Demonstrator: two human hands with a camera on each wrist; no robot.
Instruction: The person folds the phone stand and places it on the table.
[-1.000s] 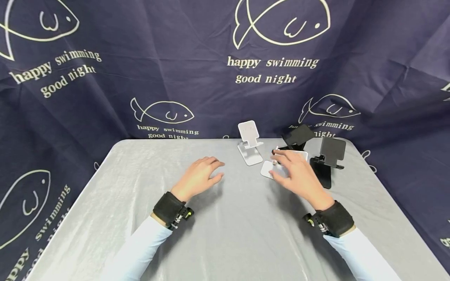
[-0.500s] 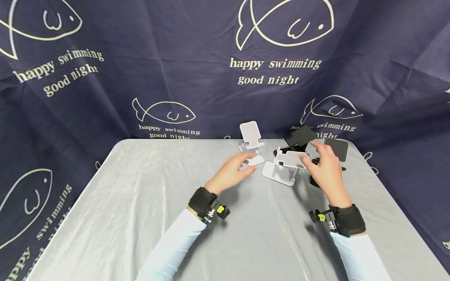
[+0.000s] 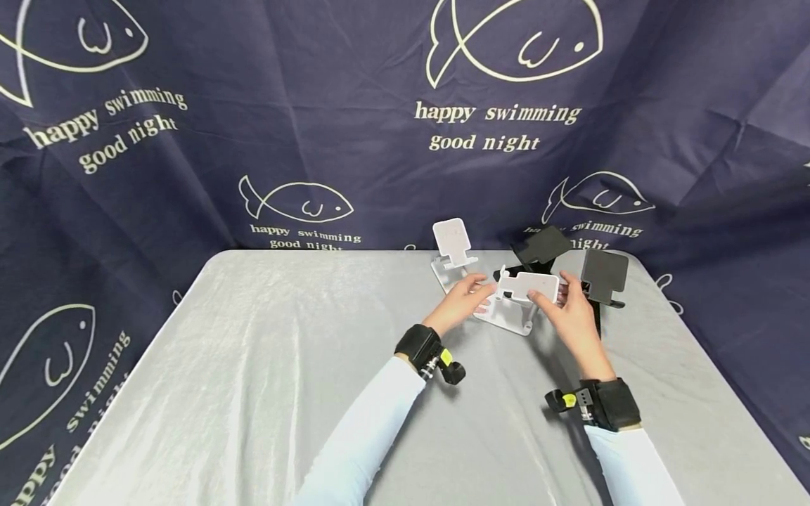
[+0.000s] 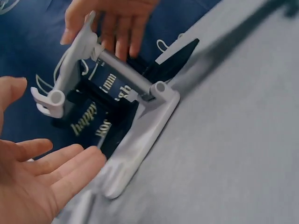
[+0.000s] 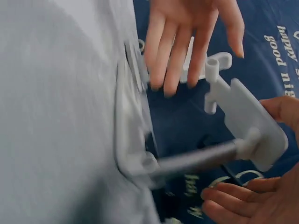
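Observation:
A white phone stand (image 3: 530, 287) with a raised, tilted top plate stands on the table between my two hands. My left hand (image 3: 457, 308) is at its left side, fingers extended and thumb apart, by the plate's lipped end. At the plate's other end is my right hand (image 3: 577, 327), its thumb on the front side and its fingers behind. In the right wrist view, the right fingers (image 5: 233, 200) are spread, with a gap between them and the plate (image 5: 254, 123). In the left wrist view, the stand's hinged arm (image 4: 124, 70) joins plate and base (image 4: 145, 144).
A second white phone stand (image 3: 452, 239) is behind my left hand. Two black phone stands stand to the back right, one black stand (image 3: 542, 246) behind the white one, the other black stand (image 3: 604, 274) beyond my right hand. A patterned blue curtain (image 3: 380, 105) hangs behind the table (image 3: 285, 393).
My left hand has moved right, up to the white stand. My right hand first moved right off the stand, then came back in around the plate's right end.

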